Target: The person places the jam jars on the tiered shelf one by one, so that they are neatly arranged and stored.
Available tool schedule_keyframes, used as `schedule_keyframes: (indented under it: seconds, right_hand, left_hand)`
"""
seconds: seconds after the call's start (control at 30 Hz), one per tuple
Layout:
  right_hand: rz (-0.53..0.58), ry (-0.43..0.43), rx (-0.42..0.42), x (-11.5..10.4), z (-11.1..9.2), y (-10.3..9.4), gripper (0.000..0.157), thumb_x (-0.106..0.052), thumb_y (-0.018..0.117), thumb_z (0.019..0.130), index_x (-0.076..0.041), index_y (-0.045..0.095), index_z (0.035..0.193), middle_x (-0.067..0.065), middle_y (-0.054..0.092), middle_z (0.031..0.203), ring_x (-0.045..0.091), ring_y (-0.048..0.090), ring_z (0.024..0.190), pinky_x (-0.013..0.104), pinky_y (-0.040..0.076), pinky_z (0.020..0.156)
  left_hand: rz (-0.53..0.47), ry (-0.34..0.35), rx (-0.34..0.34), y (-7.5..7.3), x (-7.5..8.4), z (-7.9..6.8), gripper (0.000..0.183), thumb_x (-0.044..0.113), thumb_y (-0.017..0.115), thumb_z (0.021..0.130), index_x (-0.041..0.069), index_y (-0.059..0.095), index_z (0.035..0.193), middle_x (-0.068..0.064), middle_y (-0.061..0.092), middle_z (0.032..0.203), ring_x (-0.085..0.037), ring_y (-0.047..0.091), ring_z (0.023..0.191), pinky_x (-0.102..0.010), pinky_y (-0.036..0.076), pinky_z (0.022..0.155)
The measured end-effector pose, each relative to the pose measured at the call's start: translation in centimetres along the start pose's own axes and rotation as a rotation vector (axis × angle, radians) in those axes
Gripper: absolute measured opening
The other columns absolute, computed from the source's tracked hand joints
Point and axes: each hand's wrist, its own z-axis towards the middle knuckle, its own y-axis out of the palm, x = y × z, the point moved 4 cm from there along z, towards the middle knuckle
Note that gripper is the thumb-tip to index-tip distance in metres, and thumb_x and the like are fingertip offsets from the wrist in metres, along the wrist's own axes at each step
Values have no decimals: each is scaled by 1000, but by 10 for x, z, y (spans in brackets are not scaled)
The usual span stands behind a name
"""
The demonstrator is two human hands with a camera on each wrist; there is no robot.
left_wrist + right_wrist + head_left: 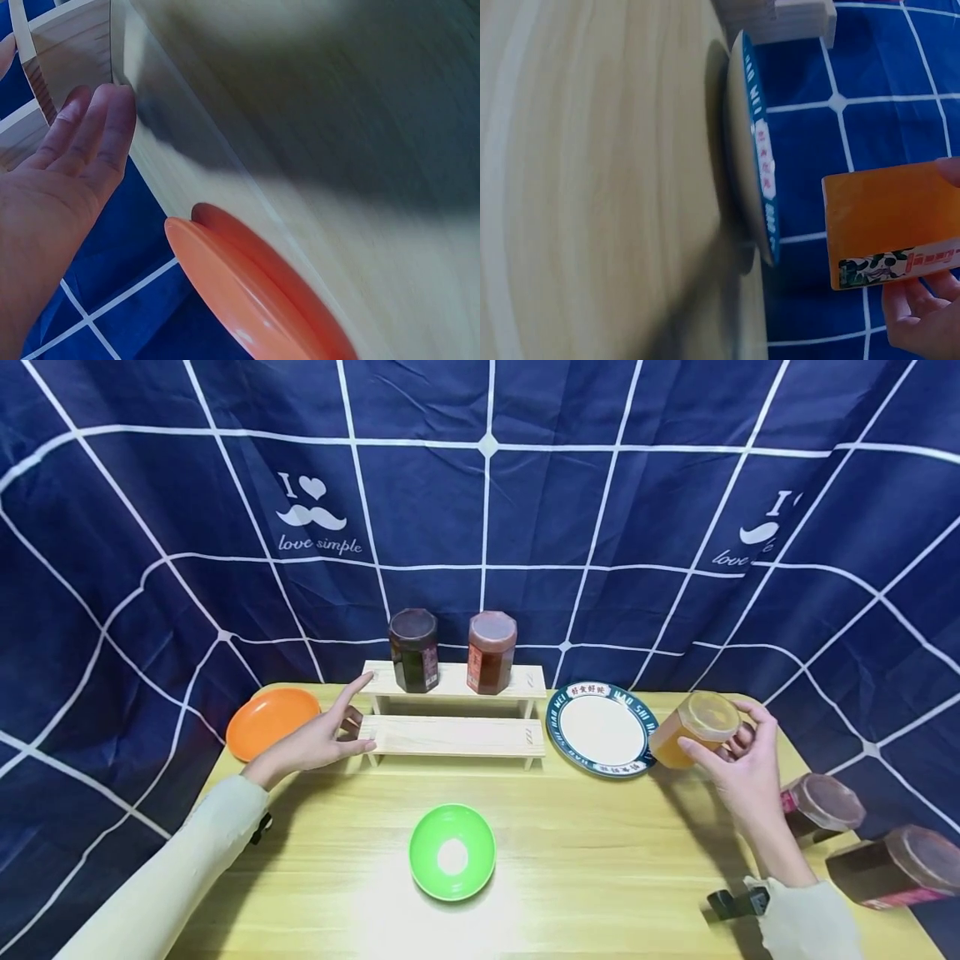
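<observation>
My right hand (738,764) grips an octagonal jar (693,727) with amber contents, tilted above the table beside the blue-rimmed plate (602,729). In the right wrist view the same jar (892,217) shows a printed label along its lower side. My left hand (326,732) is at the left end of a two-step wooden rack (457,735), its fingers fairly straight and spread along that end. The left wrist view shows several of these fingers (109,127) close to the rack's side. On the top step stand a dark jar (414,652) and a reddish jar (492,653).
An orange plate (272,722) lies at the back left, beside my left forearm. A green bowl (452,852) sits at the front middle of the wooden table (600,860). Two dark jars (821,806) stand at the right edge. A blue checked cloth (525,510) hangs behind.
</observation>
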Motion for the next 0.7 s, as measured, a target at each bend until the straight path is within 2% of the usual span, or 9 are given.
schedule_keyframes:
  seconds: [0.23, 0.47, 0.7]
  right_hand:
    - [-29, -25, -61, -12, -5, 16, 91, 26, 81, 81, -10, 42, 154, 2, 71, 125, 9, 69, 107, 15, 54, 86]
    - [-89, -44, -136, -23, -11, 36, 88, 22, 82, 84, -13, 42, 154, -1, 72, 122, 8, 69, 106, 15, 52, 87]
    - [-92, -57, -208, -29, -15, 59, 88, 20, 83, 84, -11, 42, 156, 0, 71, 125, 10, 69, 106, 17, 52, 89]
  left_hand:
    - [-9, 14, -14, 0, 0, 1, 110, 15, 82, 101, 23, 2, 176, -17, 67, 115, -35, 66, 113, -62, 50, 102]
    - [-11, 27, -19, 0, 0, 1, 109, 14, 81, 101, 22, 1, 175, -16, 67, 112, -34, 67, 110, -61, 50, 102]
    - [-8, 26, -22, 0, 0, 0, 109, 14, 81, 102, 22, 1, 175, -17, 66, 113, -33, 67, 110, -61, 49, 102]
